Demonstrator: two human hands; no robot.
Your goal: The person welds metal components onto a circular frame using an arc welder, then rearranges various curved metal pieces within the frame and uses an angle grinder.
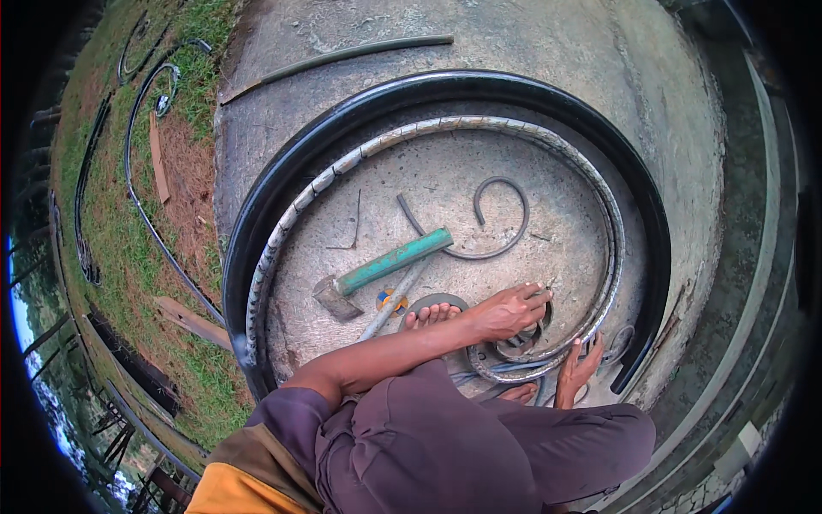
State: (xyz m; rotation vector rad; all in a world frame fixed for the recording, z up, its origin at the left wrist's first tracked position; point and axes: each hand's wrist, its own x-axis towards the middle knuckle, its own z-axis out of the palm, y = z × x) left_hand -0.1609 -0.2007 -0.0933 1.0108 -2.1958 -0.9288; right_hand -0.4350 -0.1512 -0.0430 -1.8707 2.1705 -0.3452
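A large spiral of pale, mottled metal bar (445, 125) lies on the concrete, its inner end coiled tight by my feet. My left hand (512, 312) reaches over that inner coil. Its fingers are bunched together near the coil's upper edge, and what they pinch is too small to make out. On the right of the coil, my right hand (580, 370) has thumb and fingers at the outer turn of the bar, closed on its edge. A thick black curved tube (454, 83) arcs round the outside of the spiral.
Inside the spiral lie a hammer (394, 261) with a thick green handle, a grey rod (394, 300), an orange-and-blue disc (391, 300) and a thin curled bar (524, 224). A long bar (342, 62) lies beyond. Grass (193, 111) with more bent metal (130, 163) borders the left.
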